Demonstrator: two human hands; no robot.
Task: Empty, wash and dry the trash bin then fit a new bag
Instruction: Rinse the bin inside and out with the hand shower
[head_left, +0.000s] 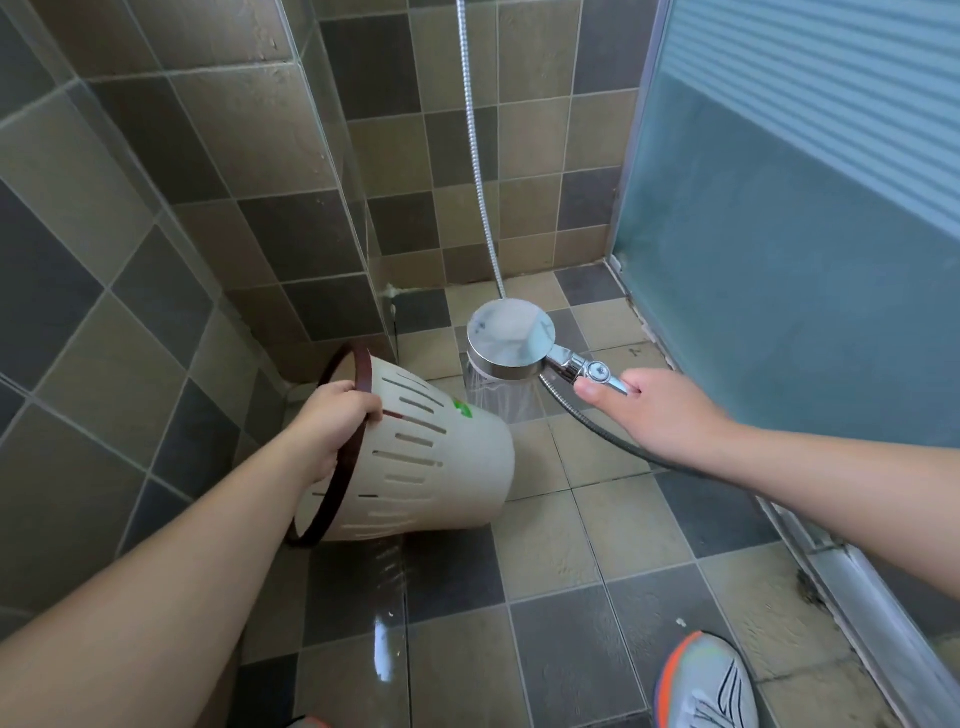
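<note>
Nearest the camera, a grey running shoe (709, 686) with an orange edge stands on the tiled floor (561, 597) at the bottom right. Both bare forearms reach forward from the lower corners.

On the left, the left hand (332, 431) is clenched on the dark brown rim of the trash bin (431, 462), fingers curled over the edge. This cream plastic bin, slotted along its side and marked with a small green patch, is held off the floor and tipped on its side, its mouth turned left toward the person and its base pointing right, toward the spray.

On the right, the right hand (660, 410) grasps the chrome handle of the shower head (511, 338), thumb lying along the handle. Its round face points down, and water falls from it just beside the bin's base. A metal hose (480, 156) hangs down the tiled wall, and a darker length loops under the right wrist.

Wet patches shine on the floor below the bin. A frosted glass door (779, 260) closes the right side.
</note>
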